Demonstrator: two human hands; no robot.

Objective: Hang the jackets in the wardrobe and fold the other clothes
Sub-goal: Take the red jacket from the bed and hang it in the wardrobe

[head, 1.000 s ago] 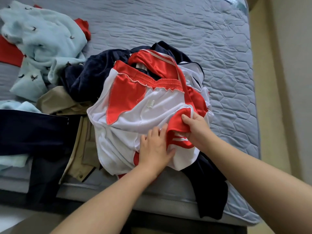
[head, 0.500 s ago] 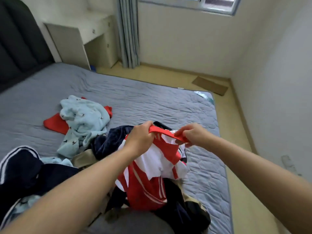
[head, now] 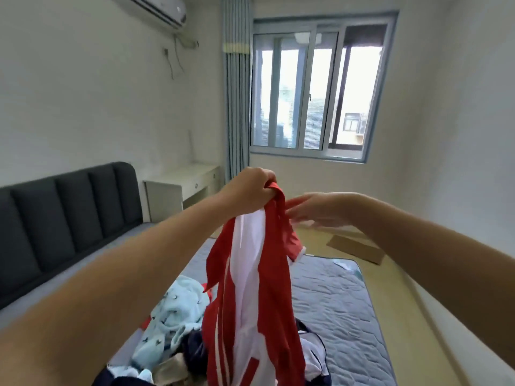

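Red-and-white jacket (head: 250, 288): I see it hanging lengthwise, 12 to 6 o'clock, above the bed (head: 334, 302). Left hand (head: 248, 190) grips its top; right hand (head: 320, 211), fingers straight, touches the red edge at 3 o'clock.

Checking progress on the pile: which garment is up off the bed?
The red-and-white jacket, hanging from the left hand; the light-blue patterned garment and the navy clothes lie on the bed.
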